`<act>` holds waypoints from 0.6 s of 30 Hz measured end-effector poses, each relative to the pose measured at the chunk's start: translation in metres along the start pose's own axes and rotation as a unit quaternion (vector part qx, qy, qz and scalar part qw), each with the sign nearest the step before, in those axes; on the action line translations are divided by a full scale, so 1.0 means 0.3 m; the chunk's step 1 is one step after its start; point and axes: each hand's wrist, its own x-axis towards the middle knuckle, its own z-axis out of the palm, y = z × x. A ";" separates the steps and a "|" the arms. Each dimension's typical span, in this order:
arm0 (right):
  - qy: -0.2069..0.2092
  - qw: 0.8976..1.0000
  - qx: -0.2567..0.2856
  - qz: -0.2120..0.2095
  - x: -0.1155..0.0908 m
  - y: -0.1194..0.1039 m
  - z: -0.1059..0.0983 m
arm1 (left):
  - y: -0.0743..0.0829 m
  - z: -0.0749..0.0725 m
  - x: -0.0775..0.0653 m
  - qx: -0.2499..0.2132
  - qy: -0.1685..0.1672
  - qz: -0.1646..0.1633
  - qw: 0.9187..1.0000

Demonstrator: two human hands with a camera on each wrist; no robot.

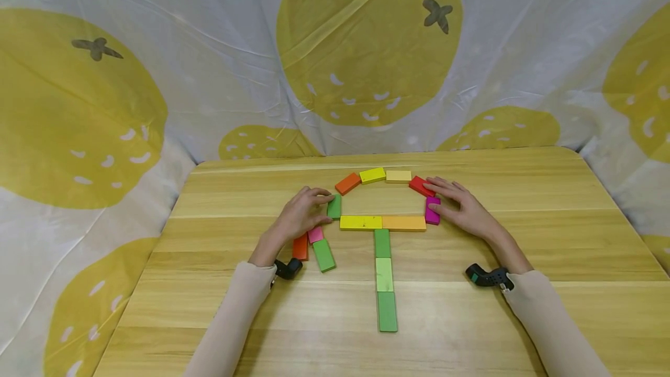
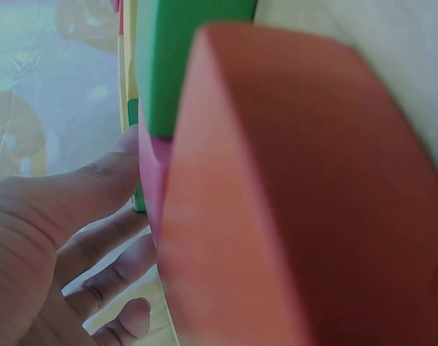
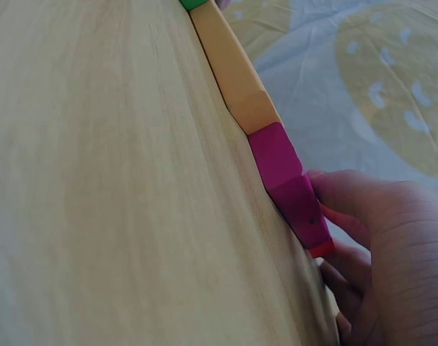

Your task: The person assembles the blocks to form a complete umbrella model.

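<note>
My left hand (image 1: 303, 214) is at a green block (image 1: 334, 207) at the left end of an arch of coloured blocks, its fingertips at the block's far end and its thumb at the near end. My right hand (image 1: 464, 208) is at the arch's right side. Its outstretched fingers touch a red block (image 1: 421, 185), while the thumb rests against a purple block (image 3: 283, 169). An orange block (image 1: 348, 183), a yellow block (image 1: 373, 175) and a cream block (image 1: 399, 177) make up the top of the arch.
Long yellow (image 1: 361, 223) and light orange (image 1: 404, 223) blocks form the arch's base. A stem of green blocks (image 1: 387, 311) runs toward me. Loose orange (image 1: 300, 247), pink (image 1: 316, 234) and green (image 1: 324, 255) blocks lie by my left wrist. A patterned cloth (image 1: 235, 63) hangs behind the table (image 1: 523, 179).
</note>
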 end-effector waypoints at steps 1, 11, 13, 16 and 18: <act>0.000 1.000 0.000 0.000 0.000 0.000 0.000 | 0.001 0.000 0.000 -0.001 0.000 -0.001 1.000; -0.002 1.000 -0.003 0.002 -0.002 -0.003 0.000 | 0.000 0.005 -0.003 -0.002 0.008 0.002 1.000; -0.002 1.000 -0.003 0.002 -0.002 -0.004 0.000 | -0.001 0.006 -0.004 -0.008 0.008 0.002 1.000; -0.002 1.000 -0.003 0.003 -0.002 -0.005 0.000 | -0.004 0.008 -0.005 -0.014 0.010 0.007 1.000; -0.002 1.000 -0.002 0.004 -0.002 -0.007 0.000 | -0.005 0.008 -0.004 -0.019 0.010 0.008 1.000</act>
